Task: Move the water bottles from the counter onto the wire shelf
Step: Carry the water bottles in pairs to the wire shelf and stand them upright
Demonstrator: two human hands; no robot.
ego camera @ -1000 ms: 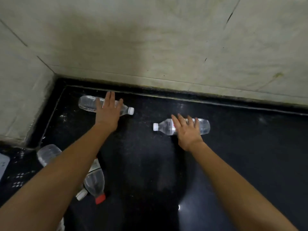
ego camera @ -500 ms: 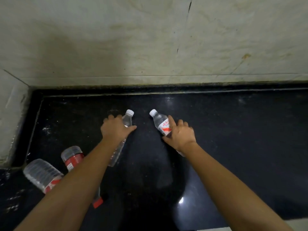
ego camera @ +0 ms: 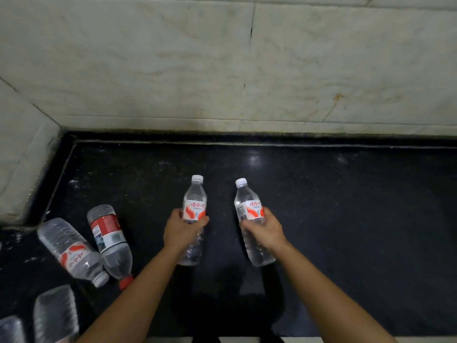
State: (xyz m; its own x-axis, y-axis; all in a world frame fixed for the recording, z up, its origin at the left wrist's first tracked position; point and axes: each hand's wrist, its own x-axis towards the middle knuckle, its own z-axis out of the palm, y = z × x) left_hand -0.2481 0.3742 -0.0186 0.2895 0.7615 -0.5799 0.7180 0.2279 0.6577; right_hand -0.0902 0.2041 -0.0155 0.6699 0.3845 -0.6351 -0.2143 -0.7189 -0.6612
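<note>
Presently six bottles show. Left hand (ego camera: 181,231) clasps one white-capped bottle (ego camera: 194,220) and right hand (ego camera: 265,230) another (ego camera: 249,214), both at centre frame above the black counter (ego camera: 358,219). Two lie at lower left: a white-capped one (ego camera: 71,252) and a red-capped one (ego camera: 110,241). Two blurred bottles (ego camera: 55,315) are cut off at the bottom-left corner.

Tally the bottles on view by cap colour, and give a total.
White cap: 3, one in the left hand, one in the right hand, one lying on the counter.
Red cap: 1.
Cap out of view: 2.
Total: 6.
</note>
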